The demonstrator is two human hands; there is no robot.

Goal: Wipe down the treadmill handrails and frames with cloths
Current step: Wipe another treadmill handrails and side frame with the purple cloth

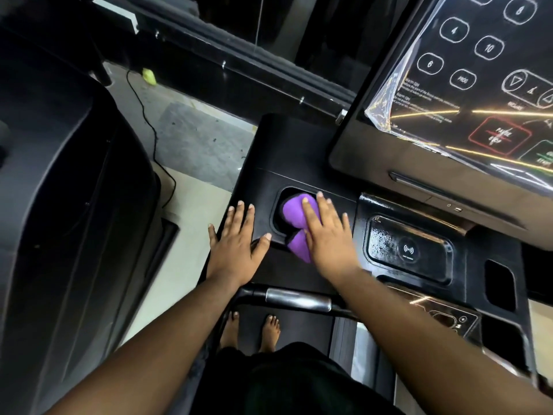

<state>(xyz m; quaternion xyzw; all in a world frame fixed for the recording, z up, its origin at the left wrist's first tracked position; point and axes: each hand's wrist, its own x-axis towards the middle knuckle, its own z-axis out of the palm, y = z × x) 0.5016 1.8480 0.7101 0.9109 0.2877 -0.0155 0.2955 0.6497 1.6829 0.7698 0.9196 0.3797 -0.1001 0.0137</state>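
treadmill console deck (263,163), black and matte, lies under both hands, with the purple cloth (294,215) bunched half inside the cup-holder recess (284,202) and half spilling over its near rim. the right hand (327,238) presses flat on the cloth, fingers straight and spread, tips reaching the recess's far edge. the left hand (236,244) rests flat and wide on the deck just beside the recess, holding nothing.

what could go wrong: the cloth is only pinned under a flat palm, so a hard push could slide the hand off it or leave it wadded in the recess, and the corners would likely go unwiped. a sweep to the right would run onto the wireless charging pad (408,250), and higher up the loose plastic film (419,94) on the control panel could snag.

room to move is good to the left, until the deck's left edge drops off to the floor (185,139). toward the body, the metal grip sensor (299,299) on the handrail sits below the wrists, unobstructed, probably the next surface to wipe.
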